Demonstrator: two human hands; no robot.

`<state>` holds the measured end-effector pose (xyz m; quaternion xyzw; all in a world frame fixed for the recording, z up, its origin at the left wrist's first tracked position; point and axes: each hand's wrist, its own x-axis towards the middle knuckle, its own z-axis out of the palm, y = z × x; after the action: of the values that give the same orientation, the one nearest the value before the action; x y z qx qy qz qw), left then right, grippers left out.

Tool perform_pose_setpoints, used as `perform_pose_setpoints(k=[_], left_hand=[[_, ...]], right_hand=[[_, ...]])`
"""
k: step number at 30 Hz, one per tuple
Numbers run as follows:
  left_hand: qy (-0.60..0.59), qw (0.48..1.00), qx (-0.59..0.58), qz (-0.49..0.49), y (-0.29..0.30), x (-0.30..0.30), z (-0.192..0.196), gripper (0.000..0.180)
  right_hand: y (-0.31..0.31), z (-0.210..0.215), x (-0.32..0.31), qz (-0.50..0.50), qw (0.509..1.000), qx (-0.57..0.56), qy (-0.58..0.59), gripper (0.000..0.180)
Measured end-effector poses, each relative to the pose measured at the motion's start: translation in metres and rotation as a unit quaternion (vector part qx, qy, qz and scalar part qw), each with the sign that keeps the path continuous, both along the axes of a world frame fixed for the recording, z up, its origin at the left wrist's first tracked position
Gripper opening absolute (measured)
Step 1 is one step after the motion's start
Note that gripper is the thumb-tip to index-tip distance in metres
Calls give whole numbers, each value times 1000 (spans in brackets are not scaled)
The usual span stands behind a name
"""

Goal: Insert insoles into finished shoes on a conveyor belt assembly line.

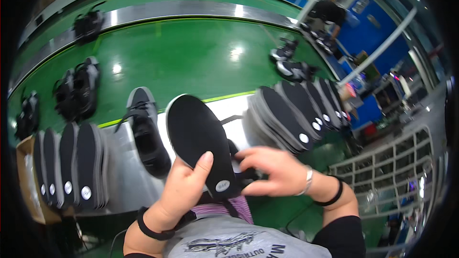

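My left hand (186, 181) is closed on a black insole (198, 136), thumb across its face; a round white label sits at its heel end. Partly hidden behind this insole is a black shoe (247, 176). The curled fingers of my right hand (272, 169) reach round the shoe's dark edge, thumb below, beside the insole's heel. Left of my left hand, a grey-and-black shoe (143, 131) lies on the bench with its toe pointing away.
Stacked insoles (279, 117) fan out on the bench's right; more stacks (71, 167) stand at the left by a cardboard box (28, 181). Black shoes (79, 88) rest on the green surface (177, 57) beyond, others (291, 62) at far right. Another person (330, 12) is at the back right.
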<state>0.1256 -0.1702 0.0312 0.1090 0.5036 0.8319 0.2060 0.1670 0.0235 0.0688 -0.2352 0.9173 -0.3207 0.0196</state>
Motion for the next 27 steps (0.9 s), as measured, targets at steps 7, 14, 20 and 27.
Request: perform_pose_setpoints(k=[7,14,20,27], left_hand=[[93,961,-131,224,-160,-18,10,35],[155,790,-452,385,-290,-32,-25,41],[105,835,-449,300,-261,-36,-30,48],[187,718,-643,189,-203,-9,15,76]], right_hand=[[172,-30,-35,-356,932,66,2,24],[218,-62,-42,-382,905,183,30,44],[210,-60,-51,-385,894,228,2,52],[201,-71,-17,-464,856,229,11,42]])
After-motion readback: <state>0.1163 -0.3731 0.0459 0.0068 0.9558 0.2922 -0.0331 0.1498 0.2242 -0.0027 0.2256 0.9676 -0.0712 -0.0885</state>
